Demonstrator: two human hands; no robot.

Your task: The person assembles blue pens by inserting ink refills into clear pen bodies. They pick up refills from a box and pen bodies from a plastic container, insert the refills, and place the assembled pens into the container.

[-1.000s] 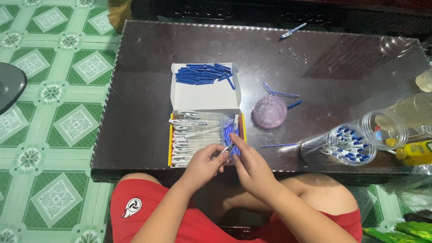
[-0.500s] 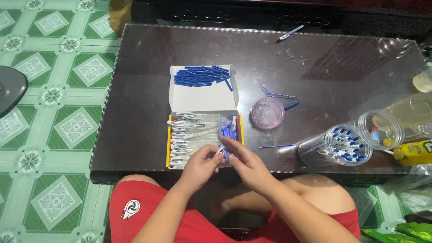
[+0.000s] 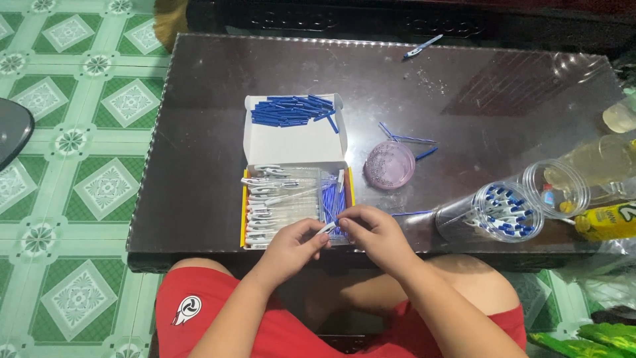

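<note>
Directly ahead of your hands sits the open box (image 3: 295, 199) of clear pen barrels, its lid holding blue refills. Your left hand (image 3: 295, 240) and right hand (image 3: 372, 233) meet, fingertips pinching one small pen piece (image 3: 329, 228) between them.

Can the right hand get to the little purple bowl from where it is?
Probably yes. The right hand sits at the box's near edge, and the purple bowl stands just beyond it on bare table, with nothing between them.
</note>
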